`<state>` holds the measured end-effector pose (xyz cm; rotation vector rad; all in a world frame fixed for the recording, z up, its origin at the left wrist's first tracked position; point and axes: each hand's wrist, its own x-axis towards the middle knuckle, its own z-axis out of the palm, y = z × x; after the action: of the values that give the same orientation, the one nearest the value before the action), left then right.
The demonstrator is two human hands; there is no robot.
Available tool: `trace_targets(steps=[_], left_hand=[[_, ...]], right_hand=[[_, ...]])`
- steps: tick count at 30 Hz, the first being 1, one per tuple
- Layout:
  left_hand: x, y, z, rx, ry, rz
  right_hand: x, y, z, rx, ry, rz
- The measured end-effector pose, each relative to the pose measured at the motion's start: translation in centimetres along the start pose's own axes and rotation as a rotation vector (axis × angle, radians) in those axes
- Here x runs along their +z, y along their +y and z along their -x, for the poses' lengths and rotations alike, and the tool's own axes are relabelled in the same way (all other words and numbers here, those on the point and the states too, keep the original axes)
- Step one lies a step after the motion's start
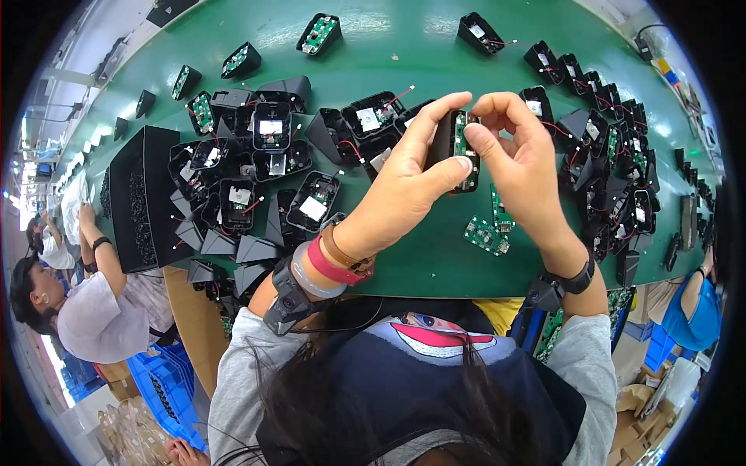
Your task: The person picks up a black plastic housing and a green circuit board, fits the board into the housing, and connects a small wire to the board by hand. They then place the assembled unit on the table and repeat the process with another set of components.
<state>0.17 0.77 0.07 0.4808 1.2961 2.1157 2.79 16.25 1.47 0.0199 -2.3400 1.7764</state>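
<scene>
Clasping black case (440, 143) in left hand (408, 186), touching green board (459, 128) with curled right hand (519, 159), unclear whether pinching; over table (396, 268), right of middle; likely light, stiff, fragile inside; best gripped by walls

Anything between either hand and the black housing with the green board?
Nothing visible. The left hand grips the black housing; the right hand reaches over its green board unobstructed. Loose boards lie on the table, out of the way.
</scene>
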Motion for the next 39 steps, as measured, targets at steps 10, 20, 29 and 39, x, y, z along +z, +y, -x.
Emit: trace_targets(steps=[10, 20, 29, 39], left_hand=[[-1.1, -0.2, -0.2, -0.021, 0.069, -0.057], [-0.4, 0.8, 0.0, 0.140, -0.026, 0.080], [0.2, 0.8, 0.1, 0.300, 0.160, 0.018], [-0.2, -1.1, 0.0, 0.274, 0.183, -0.178]], right_hand=[[0.2, 0.1, -1.2, -0.003, -0.117, 0.165], [-0.6, -2.5, 0.4, 0.202, -0.350, -0.260], [-0.8, -2.1, -1.2, 0.031, -0.286, -0.251], [3.4, 4.8, -19.5, -0.720, -0.659, 1.376]])
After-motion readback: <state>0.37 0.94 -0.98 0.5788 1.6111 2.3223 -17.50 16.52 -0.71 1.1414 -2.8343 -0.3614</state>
